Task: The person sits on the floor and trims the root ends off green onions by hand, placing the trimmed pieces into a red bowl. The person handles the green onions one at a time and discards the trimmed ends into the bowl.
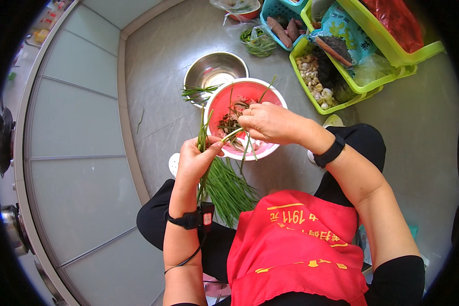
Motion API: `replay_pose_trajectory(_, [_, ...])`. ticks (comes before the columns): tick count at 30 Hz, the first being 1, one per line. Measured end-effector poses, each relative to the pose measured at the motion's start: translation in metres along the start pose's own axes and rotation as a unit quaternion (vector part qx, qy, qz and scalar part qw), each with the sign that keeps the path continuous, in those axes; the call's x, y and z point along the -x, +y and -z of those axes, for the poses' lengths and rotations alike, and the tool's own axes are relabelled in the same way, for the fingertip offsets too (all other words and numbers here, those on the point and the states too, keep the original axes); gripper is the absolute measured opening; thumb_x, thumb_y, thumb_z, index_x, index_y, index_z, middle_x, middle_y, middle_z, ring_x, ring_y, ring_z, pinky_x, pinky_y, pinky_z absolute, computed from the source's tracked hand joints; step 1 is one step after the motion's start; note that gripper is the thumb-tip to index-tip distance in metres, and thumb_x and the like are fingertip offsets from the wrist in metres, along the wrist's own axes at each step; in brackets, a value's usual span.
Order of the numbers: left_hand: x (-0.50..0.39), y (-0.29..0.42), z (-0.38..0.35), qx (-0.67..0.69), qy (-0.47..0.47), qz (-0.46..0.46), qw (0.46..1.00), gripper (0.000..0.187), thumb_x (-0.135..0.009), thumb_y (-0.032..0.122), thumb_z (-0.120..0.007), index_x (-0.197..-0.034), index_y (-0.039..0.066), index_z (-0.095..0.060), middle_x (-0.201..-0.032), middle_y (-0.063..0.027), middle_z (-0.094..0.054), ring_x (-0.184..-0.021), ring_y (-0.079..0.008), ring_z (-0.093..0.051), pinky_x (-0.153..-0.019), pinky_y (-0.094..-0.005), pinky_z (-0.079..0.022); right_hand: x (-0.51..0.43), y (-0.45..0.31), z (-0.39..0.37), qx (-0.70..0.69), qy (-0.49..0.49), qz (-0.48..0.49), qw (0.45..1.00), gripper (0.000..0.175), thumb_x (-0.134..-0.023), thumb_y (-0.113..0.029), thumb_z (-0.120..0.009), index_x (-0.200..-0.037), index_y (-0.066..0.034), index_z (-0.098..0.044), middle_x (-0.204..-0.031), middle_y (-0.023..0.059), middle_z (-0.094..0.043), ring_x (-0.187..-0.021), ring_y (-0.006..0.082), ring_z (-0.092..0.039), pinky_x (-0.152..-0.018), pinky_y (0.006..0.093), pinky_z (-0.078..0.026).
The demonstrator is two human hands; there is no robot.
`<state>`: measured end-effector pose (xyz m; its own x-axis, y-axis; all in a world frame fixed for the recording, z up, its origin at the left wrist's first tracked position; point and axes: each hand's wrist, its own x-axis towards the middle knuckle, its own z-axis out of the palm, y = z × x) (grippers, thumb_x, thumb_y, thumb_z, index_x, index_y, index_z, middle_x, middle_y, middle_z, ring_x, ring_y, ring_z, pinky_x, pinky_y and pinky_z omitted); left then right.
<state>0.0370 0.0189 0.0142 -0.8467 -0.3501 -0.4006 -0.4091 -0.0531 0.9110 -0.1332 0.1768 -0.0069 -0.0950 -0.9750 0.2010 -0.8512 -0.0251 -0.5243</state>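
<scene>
My left hand [197, 155] grips a small bunch of long green chives [202, 132], their stalks pointing up past the thumb. One pale stalk end [232, 134] stretches from it to my right hand [269, 122], which pinches green stems between thumb and fingers. Both hands are at a pink-red basin with a white rim [281, 100], the right one over it. Inside lie brown scraps [229, 121], pinkish peelings and loose green blades. A larger heap of chives [226, 187] rests below the basin, between my legs. Several trimmed chives [199, 91] lie across the edge of a stainless steel bowl [216, 63].
Stacked green plastic baskets [310, 97] at upper right hold garlic bulbs [314, 78] and bags. A blue basket [266, 17] holds sweet potatoes [279, 32]. Bagged greens [258, 40] sit beside it. Pale cabinet doors [76, 118] line the left, below a counter with cookware.
</scene>
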Motion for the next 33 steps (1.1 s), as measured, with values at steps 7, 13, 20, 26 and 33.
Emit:
replay_pose_trajectory(7, [-0.002, -0.003, -0.005, -0.007, -0.005, 0.0, 1.0, 0.016, -0.082, 0.015, -0.063, -0.087, 0.001, -0.065, -0.066, -0.0013, -0.062, -0.051, -0.0024, -0.045, -0.046, -0.0182, -0.03, 0.001, -0.006, -0.004, 0.084, -0.062, 0.006, 0.995, 0.012, -0.075, -0.015, -0.057, -0.077, -0.0056, -0.048, -0.074, 0.0095, -0.055, -0.077, 0.0275, -0.054, -0.067, 0.0387, -0.043])
replay_pose_trajectory(13, [-0.002, 0.001, -0.004, 0.029, -0.017, 0.005, 0.999, 0.014, -0.083, 0.013, -0.062, -0.088, 0.0, -0.065, -0.067, -0.0032, -0.063, -0.054, -0.0034, -0.049, -0.049, -0.0181, -0.033, -0.003, 0.0, -0.008, -0.019, 0.043, -0.007, 0.999, 0.015, -0.076, -0.017, -0.055, -0.073, -0.0026, -0.05, -0.068, 0.0156, -0.057, -0.07, 0.034, -0.056, -0.063, 0.0442, -0.044])
replay_pose_trajectory(20, [-0.002, 0.0, -0.001, 0.033, -0.028, 0.003, 0.999, 0.015, -0.083, 0.015, -0.062, -0.088, 0.001, -0.065, -0.068, -0.0033, -0.064, -0.055, -0.0029, -0.049, -0.048, -0.0174, -0.034, -0.007, -0.001, -0.006, -0.27, 0.121, -0.108, 0.949, 0.018, -0.085, -0.017, -0.044, -0.075, -0.0017, -0.047, -0.062, 0.0145, -0.05, -0.061, 0.0285, -0.052, -0.059, 0.0388, -0.041])
replay_pose_trajectory(26, [-0.001, -0.007, 0.004, 0.13, -0.006, 0.007, 0.991, 0.019, -0.084, 0.018, -0.061, -0.093, 0.001, -0.063, -0.073, -0.0038, -0.065, -0.044, -0.0006, -0.039, -0.039, -0.0165, -0.024, 0.0, 0.02, 0.001, -0.22, 0.099, -0.101, 0.965, 0.017, -0.085, -0.015, -0.046, -0.092, -0.0018, -0.055, -0.076, 0.0126, -0.059, -0.075, 0.0245, -0.058, -0.069, 0.0355, -0.045])
replay_pose_trajectory(33, [-0.006, -0.008, 0.018, 0.327, -0.015, 0.039, 0.944, 0.015, -0.087, 0.014, -0.054, -0.099, 0.004, -0.056, -0.103, -0.018, -0.063, -0.041, -0.0004, -0.03, -0.04, -0.0169, -0.027, -0.002, 0.014, -0.02, -0.135, 0.038, -0.17, 0.975, 0.039, -0.079, -0.011, -0.055, -0.118, -0.0072, -0.057, -0.102, 0.0117, -0.063, -0.1, 0.0255, -0.058, -0.09, 0.032, -0.042])
